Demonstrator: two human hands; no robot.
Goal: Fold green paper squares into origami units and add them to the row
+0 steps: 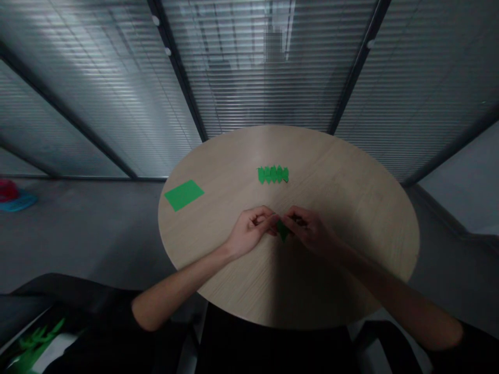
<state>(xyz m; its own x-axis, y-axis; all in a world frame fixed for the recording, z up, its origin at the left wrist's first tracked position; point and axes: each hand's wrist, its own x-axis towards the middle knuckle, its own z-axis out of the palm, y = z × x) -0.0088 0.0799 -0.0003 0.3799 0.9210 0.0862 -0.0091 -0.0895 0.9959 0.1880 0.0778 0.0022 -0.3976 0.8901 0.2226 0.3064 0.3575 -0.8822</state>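
Between my two hands, over the near middle of the table, is a small piece of green paper (283,231) with its lower end narrowing to a point. My left hand (255,228) pinches its left side, thumb and fingers together. From the other side my right hand (306,224) closes on it in the same way. Fingers cover most of the paper, so its folds are hidden. Just beyond the hands lies a row of several small folded green paper pieces (273,174), set side by side. Flat on the table's left part rests a green paper sheet (184,195).
The round wooden table (351,171) stands against glass panels with blinds (249,88). A black chair armrest (74,283) is at lower left, with green and white items (42,345) beside it. Red and blue objects (15,197) lie on the floor at far left.
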